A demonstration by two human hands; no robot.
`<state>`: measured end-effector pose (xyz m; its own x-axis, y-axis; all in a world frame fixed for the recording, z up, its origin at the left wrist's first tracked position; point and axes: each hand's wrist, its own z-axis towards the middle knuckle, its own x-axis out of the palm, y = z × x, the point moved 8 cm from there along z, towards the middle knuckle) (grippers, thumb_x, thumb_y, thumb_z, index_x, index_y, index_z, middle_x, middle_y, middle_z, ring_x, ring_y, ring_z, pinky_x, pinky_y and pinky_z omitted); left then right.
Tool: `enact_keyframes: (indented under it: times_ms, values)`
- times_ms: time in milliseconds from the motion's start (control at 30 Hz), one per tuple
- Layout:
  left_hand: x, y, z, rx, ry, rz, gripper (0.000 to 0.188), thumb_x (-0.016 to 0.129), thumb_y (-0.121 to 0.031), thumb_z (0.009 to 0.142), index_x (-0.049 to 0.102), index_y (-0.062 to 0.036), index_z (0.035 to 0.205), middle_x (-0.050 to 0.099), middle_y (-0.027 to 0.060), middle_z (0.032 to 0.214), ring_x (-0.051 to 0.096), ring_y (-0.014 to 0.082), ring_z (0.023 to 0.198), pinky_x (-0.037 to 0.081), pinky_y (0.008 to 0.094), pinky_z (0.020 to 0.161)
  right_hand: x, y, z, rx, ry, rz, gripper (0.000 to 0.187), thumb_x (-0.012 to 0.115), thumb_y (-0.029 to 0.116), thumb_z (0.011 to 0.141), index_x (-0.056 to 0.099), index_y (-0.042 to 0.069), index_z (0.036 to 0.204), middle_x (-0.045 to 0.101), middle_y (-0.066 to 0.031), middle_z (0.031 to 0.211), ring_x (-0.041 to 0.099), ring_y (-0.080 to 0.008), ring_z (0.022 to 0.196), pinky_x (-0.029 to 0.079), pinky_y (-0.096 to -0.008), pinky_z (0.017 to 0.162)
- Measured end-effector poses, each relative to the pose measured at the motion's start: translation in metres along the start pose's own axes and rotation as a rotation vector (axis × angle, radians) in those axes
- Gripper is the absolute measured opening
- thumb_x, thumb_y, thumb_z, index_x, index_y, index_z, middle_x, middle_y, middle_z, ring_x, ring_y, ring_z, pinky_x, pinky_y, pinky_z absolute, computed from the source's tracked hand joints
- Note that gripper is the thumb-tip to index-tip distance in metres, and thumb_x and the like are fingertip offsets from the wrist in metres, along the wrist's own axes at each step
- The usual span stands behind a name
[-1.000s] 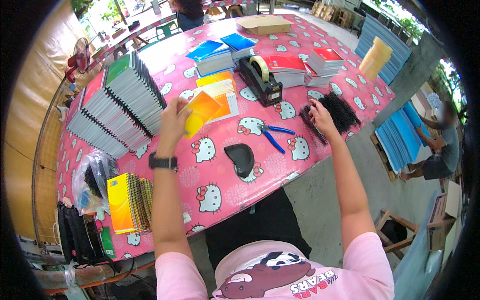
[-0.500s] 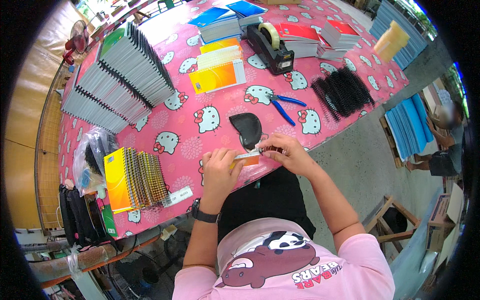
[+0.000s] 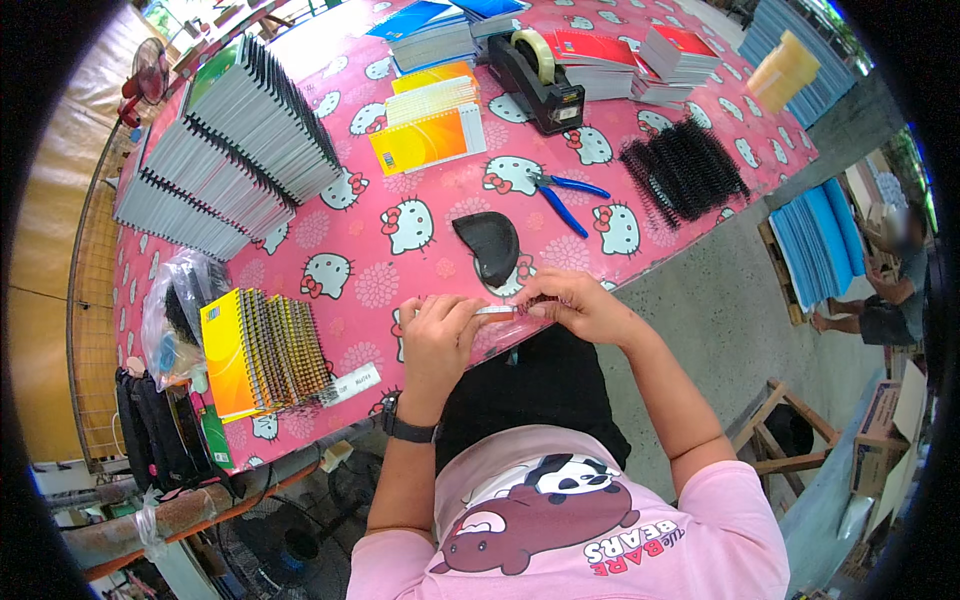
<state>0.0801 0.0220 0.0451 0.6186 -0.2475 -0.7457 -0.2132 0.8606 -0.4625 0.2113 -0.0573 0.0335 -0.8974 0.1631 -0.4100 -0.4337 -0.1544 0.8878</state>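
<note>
At the table's near edge, my left hand is closed on a small orange notebook, which shows only as a thin white-and-orange strip between my hands. My right hand pinches at the notebook's right end, its fingertips bent together. Something small and dark shows by those fingertips, too small to make out. Just beyond my hands lies a black half-round pad. Past it to the right, blue-handled pliers rest with their handles spread.
Bound yellow notebooks stand at left, near tall stacks of spiral notebooks. Loose yellow notebooks, a black tape dispenser and black spiral coils lie farther off. A person sits beyond the table at right.
The notebook has tipped, so less of its orange cover shows between my hands. My right fingers have closed in on its end. The view has shifted slightly.
</note>
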Motion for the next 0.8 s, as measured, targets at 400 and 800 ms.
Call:
enact_keyframes:
  times_ms: [400, 800]
  values:
    - [-0.003, -0.002, -0.002, -0.037, -0.006, -0.024, 0.014, 0.069, -0.017, 0.074, 0.065, -0.0077, 0.083, 0.063, 0.0044, 0.078, 0.056, 0.0202, 0.073, 0.034, 0.034, 0.071, 0.006, -0.004, -0.004, 0.021, 0.065, -0.106, 0.015, 0.058, 0.006, 0.083, 0.062, 0.003, 0.098, 0.054, -0.0114, 0.082, 0.055, -0.0257, 0.081, 0.044, -0.0348, 0.07]
    - [0.01, -0.026, -0.001, 0.013, -0.022, -0.089, 0.024, 0.068, -0.016, 0.072, 0.06, -0.0112, 0.094, 0.059, 0.0044, 0.089, 0.054, 0.0222, 0.085, 0.033, 0.0378, 0.076, 0.011, -0.007, -0.002, 0.231, 0.112, 0.039, 0.053, 0.061, -0.001, 0.081, 0.043, 0.007, 0.13, 0.058, -0.0103, 0.077, 0.058, -0.0192, 0.069, 0.046, -0.0305, 0.064]
